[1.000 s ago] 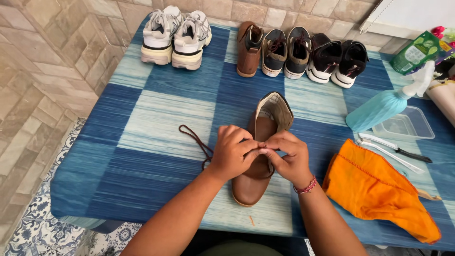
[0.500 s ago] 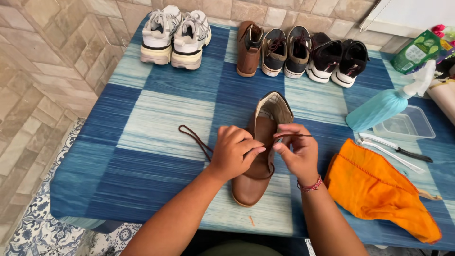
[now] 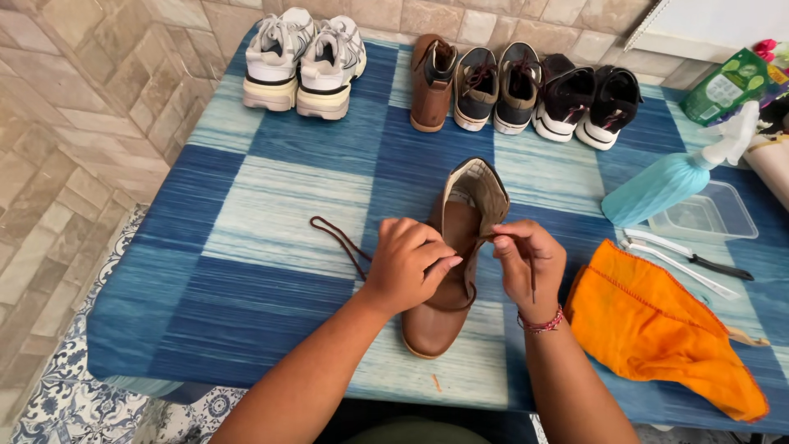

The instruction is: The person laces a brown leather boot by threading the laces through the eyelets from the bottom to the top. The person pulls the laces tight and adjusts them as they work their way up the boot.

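Observation:
A brown leather boot lies on the blue checked tablecloth, toe toward me and opening away. My left hand rests on the boot's left side, its fingers pressed against the eyelet edge. My right hand pinches the dark red lace by one end, lifted just right of the boot's tongue. The other end of the lace trails in a loop on the cloth to the left of the boot.
Along the far edge stand white sneakers, another brown boot, grey-tan shoes and black sneakers. At right lie an orange cloth, a teal spray bottle, a clear plastic tub and brushes.
My right hand has pulled away from my left, moving right and drawing the lace end out of the boot. My left hand stays on the boot.

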